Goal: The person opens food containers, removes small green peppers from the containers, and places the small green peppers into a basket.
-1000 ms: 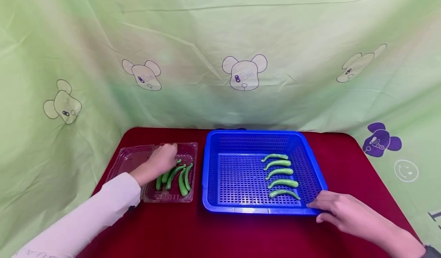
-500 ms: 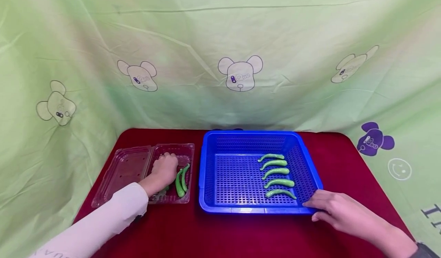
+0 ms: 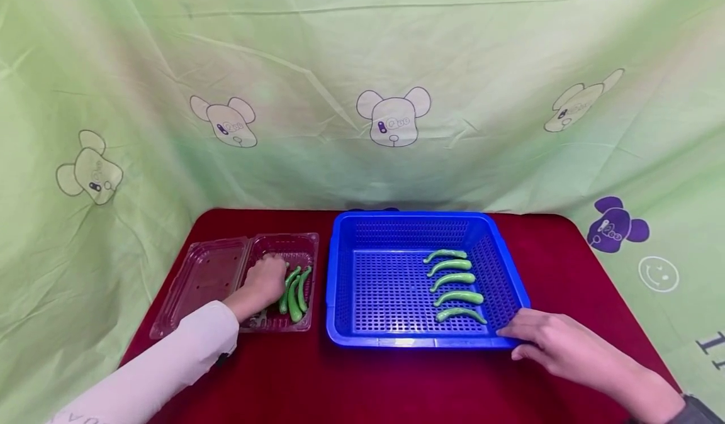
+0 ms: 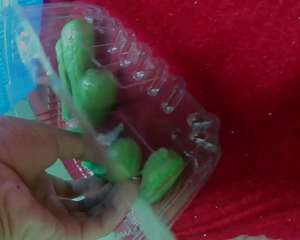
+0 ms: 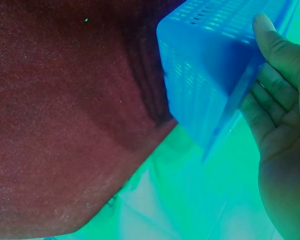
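You've got a red cloth [image 3: 396, 380] on the table, w/ a blue perforated basket [image 3: 338, 298] at 3 o'clock from a clear tray [image 3: 209, 273]. Green peppers [image 3: 455, 279] lie in the basket, more green ones [image 3: 297, 289] in the tray. Your sleeve [image 3: 170, 361] is white. Backdrop [image 3: 362, 53] at 12 is pale green w/ outlined bear heads, plus 1 purple bear [image 3: 614, 226].
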The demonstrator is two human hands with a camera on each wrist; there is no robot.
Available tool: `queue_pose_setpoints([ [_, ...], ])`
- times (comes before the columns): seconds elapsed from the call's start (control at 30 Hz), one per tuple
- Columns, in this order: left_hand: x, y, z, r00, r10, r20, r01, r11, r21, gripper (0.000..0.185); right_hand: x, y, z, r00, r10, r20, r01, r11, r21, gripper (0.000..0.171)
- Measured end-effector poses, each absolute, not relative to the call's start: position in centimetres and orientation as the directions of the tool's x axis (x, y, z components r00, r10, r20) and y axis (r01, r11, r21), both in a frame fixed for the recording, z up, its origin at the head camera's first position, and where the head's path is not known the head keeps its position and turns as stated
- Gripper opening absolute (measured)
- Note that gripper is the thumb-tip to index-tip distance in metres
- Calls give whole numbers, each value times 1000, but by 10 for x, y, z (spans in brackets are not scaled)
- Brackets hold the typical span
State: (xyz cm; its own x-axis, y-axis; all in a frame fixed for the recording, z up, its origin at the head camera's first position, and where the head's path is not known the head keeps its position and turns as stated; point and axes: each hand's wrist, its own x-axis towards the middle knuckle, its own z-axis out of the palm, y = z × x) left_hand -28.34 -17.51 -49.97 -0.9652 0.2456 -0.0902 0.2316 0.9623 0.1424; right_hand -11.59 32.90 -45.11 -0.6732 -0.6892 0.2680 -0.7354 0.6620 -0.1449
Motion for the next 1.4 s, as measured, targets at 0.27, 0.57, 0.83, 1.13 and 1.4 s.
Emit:
queue_pose_setpoints([
  [0.27, -287, -170, -496, -968, 252, -20, 247, 961, 127, 10, -114, 331, -452, -681, -692, 240, -731, 664, -160, 19],
  [0.57, -314, -134, -425, -946, 313, 82, 322, 934, 154, 37, -114, 331, -451, -680, -689, 251, -730, 669, -141, 26],
  [0.83, -319, -51, -397, -869, 487, 91, 494, 864, 97, 31, -112, 330, -452, -682, -683, 264, -726, 674, -132, 29],
  [1.13, -322, 33, -416, -762, 647, -20, 647, 762, -23, 20, -111, 324, -454, -689, -681, 247, -721, 679, -138, 29],
  [1.4, -316, 67, -440, -716, 694, -73, 697, 708, -108, 17, -113, 324, -451, -692, -678, 249, -718, 683, -137, 29],
])
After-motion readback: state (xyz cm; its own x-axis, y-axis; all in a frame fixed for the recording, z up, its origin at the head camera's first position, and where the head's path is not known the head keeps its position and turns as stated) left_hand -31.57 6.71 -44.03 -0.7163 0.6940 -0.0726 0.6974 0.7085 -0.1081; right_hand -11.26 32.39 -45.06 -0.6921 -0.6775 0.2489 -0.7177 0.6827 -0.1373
